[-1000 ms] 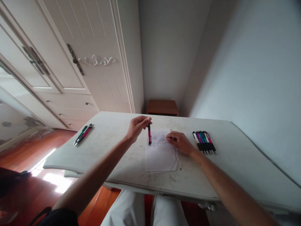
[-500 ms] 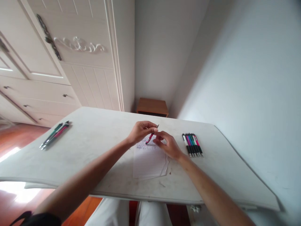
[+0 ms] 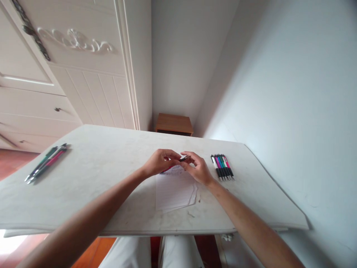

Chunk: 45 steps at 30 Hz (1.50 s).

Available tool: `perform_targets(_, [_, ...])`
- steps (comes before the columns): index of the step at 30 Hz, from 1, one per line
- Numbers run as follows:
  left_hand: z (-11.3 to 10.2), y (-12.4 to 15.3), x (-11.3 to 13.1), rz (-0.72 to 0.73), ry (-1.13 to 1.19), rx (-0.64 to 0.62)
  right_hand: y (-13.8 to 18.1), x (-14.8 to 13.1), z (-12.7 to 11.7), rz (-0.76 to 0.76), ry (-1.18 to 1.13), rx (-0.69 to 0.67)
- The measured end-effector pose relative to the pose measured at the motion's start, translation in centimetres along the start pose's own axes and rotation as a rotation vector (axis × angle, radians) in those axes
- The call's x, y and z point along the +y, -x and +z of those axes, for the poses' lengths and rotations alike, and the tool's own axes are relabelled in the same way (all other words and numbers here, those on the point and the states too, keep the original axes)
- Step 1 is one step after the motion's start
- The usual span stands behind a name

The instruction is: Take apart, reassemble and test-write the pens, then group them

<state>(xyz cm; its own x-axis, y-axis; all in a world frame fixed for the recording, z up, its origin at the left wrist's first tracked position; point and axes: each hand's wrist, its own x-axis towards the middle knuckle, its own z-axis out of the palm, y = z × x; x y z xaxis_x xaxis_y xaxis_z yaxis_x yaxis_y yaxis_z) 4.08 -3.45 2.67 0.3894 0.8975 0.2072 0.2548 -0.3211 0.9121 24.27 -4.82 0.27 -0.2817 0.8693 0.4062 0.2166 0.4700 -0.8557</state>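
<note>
A pink pen [image 3: 166,169] with a dark grip is held slantwise over the written-on top of some lined paper sheets [image 3: 174,191]. My left hand [image 3: 160,162] is closed round its barrel, covering the middle of it. At the pen's dark and silver end, my right hand [image 3: 197,168] pinches with thumb and fingers; whether the metal tip is loose or attached cannot be made out. To the right of that hand, several pens [image 3: 222,167] with coloured barrels and black grips lie side by side in a row.
The white table [image 3: 111,149] carries a few more pens [image 3: 47,162] at its far left, green, silver and pink. Behind the table stand a small wooden cabinet [image 3: 174,124] and a white wardrobe [image 3: 92,89]. A wall [image 3: 279,93] rises along the right.
My right hand has moved up to the pen's tip end and grips there. The pen has tipped to a flatter slant. The view has shifted slightly to the right.
</note>
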Motion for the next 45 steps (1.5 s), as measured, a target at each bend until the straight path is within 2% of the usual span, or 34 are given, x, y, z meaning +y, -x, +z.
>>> perform_targets(5, [-0.4,0.0,-0.4,0.052,-0.070,-0.044,-0.1,-0.4,-0.4,0.097,-0.141,0.029])
perform_targets(13, [-2.2,-0.8,-1.7,0.047,-0.220,0.155,-0.9,0.2,-1.9,0.236,-0.316,0.219])
perform_targets(20, [-2.4,-1.0,-2.0,0.034,-0.118,0.253,-1.1,1.2,-2.1,0.281,-0.201,0.240])
perform_targets(24, [-2.3,-1.0,-2.1,0.011,0.014,0.250,-1.0,1.3,-2.3,0.301,-0.130,0.267])
perform_targets(33, [-2.0,-1.0,-1.9,0.015,0.078,0.247,-1.0,1.5,-2.5,0.348,-0.124,0.276])
perform_targets(45, [-2.5,-0.8,-1.3,0.026,-0.158,0.233,-1.2,1.3,-2.1,0.360,-0.284,0.252])
